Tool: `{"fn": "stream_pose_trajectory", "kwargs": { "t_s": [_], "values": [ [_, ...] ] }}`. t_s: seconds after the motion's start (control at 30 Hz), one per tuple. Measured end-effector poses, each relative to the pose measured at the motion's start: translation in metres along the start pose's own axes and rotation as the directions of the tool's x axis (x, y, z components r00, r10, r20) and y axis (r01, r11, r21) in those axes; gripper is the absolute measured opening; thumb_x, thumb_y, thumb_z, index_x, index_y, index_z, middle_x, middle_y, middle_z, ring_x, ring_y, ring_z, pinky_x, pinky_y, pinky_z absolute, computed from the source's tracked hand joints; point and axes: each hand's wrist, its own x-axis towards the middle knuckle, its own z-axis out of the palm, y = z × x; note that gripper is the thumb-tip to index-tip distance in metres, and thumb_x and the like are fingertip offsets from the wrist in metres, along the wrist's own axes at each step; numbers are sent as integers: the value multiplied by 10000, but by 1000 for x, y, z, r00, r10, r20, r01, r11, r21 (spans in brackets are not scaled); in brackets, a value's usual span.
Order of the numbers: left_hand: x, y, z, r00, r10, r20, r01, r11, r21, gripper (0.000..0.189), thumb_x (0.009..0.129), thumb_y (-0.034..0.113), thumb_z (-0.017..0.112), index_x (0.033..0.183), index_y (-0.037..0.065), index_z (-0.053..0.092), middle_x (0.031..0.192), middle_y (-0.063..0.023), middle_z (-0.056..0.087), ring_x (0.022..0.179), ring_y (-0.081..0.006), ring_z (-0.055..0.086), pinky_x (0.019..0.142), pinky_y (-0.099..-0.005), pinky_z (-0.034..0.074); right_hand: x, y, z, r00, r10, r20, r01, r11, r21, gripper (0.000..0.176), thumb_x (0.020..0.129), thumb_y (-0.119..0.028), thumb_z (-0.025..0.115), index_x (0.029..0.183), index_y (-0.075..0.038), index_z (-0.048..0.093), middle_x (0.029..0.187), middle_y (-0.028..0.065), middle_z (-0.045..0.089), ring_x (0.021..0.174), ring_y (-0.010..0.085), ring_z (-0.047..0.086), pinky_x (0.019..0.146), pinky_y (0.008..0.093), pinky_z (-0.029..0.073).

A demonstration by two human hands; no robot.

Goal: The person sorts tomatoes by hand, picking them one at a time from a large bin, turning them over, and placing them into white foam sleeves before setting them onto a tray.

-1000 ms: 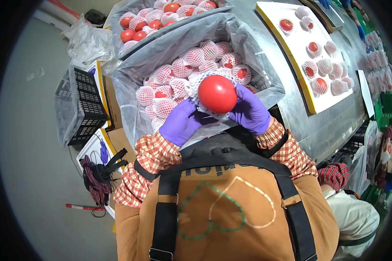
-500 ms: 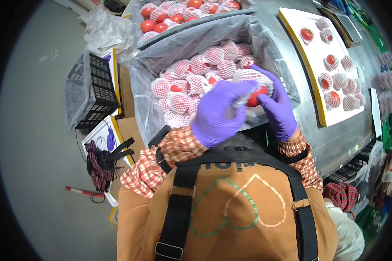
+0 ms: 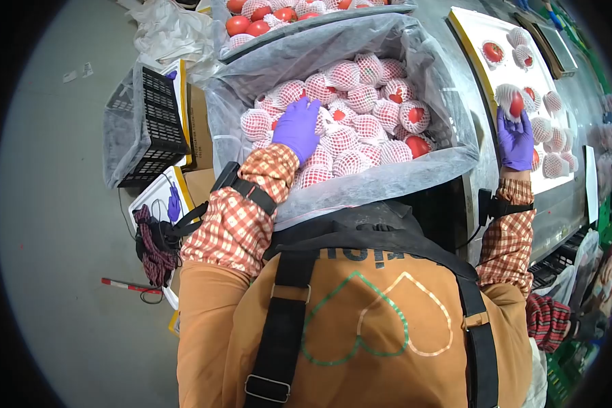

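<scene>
The hands have parted: the right hand (image 3: 515, 139) now holds the netted tomato (image 3: 511, 102) over the white tray (image 3: 474, 30), fingers closed beneath it. The left hand (image 3: 298, 128) lies spread on the crate's (image 3: 333, 44) fruit, seemingly gripping nothing. The tomato looks soft and easily bruised, so cup its sides gently

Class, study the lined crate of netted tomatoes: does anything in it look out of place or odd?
One tomato near the right wall of the lined crate shows mostly bare red skin. Its foam net seems to sit low or partly off, while its netted neighbours are wrapped. Nothing there looks spilled or damaged.
</scene>
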Motion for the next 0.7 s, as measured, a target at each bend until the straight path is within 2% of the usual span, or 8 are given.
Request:
{"fn": "stream_pose_trajectory", "kwargs": {
  "t_s": [0.13, 0.23, 0.3, 0.37, 0.43, 0.5, 0.53, 0.7],
  "values": [
    [13, -26, 35, 1000, 23, -15, -25, 984, -174, 720, 771, 259, 693, 1382, 74, 362, 1392, -223, 385, 1279, -377, 394, 1051, -429, 356, -18, 10, 19, 950, -154, -272, 146, 988, -49, 344, 911, -74, 543, 1209, 77, 462, 1284, 199, 472, 1204, 317, 468, 1047, 479, 411],
    [19, -24, 32, 999, -32, 12, 33, 983, -179, 752, 743, 300, 715, 1376, 81, 372, 1376, -225, 407, 1271, -366, 409, 1047, -423, 360, -66, 44, 65, 973, -208, 105, 233, 858, -458, 399, 923, -93, 496, 1284, 67, 442, 1299, 173, 477, 1181, 260, 502, 1021, 375, 423],
    [23, -17, 20, 999, -38, -37, 30, 980, -195, 690, 730, 325, 721, 1310, 57, 460, 1258, -227, 524, 1187, -362, 497, 1002, -427, 403, -99, 72, 103, 932, -149, 331, 358, 524, -773, 454, 901, -90, 525, 1336, 8, 442, 1328, 143, 479, 1174, 209, 514, 984, 316, 419],
    [25, 1, -11, 952, -194, 237, 269, 900, -342, 687, 719, 380, 747, 1245, 11, 505, 1191, -223, 574, 1109, -342, 567, 935, -383, 454, -120, 92, 117, 917, 67, 392, 347, 347, -872, 501, 868, -90, 575, 1354, -59, 455, 1339, 126, 485, 1181, 192, 508, 976, 306, 409],
    [22, 2, 0, 976, -215, 45, 214, 885, -415, 613, 781, 386, 708, 1202, -23, 531, 1057, -167, 641, 990, -283, 622, 858, -347, 488, -131, 122, 123, 773, 201, 602, 547, 270, -792, 579, 843, -121, 629, 1385, -110, 426, 1370, 133, 457, 1213, 190, 484, 983, 302, 404],
    [22, 15, -11, 991, -96, 95, 127, 417, -900, 482, 823, 314, 664, 1124, -53, 579, 1007, -167, 660, 908, -227, 646, 781, -330, 512, -146, 148, 131, 756, 287, 588, 528, 263, -808, 694, 806, -189, 694, 1408, -74, 368, 1410, 171, 406, 1276, 248, 436, 1024, 341, 378],
    [19, 22, -15, 979, -70, 189, 201, 256, -945, 454, 877, 281, 628, 1171, -56, 548, 1037, -123, 645, 935, -151, 615, 807, -291, 495, -147, 162, 129, 719, 273, 639, 614, 183, -768, 749, 789, -222, 714, 1417, -56, 339, 1421, 190, 382, 1304, 283, 401, 1048, 364, 352],
    [-27, 64, -54, 990, 41, 138, 138, -2, -990, 575, 939, 337, 556, 1327, -57, 397, 1148, -99, 581, 1025, -138, 563, 886, -264, 449, -154, 200, 139, 610, 165, 775, 784, 11, -620, 870, 749, -286, 755, 1430, -19, 283, 1444, 241, 321, 1355, 359, 312, 1098, 409, 283]
  ]
}}
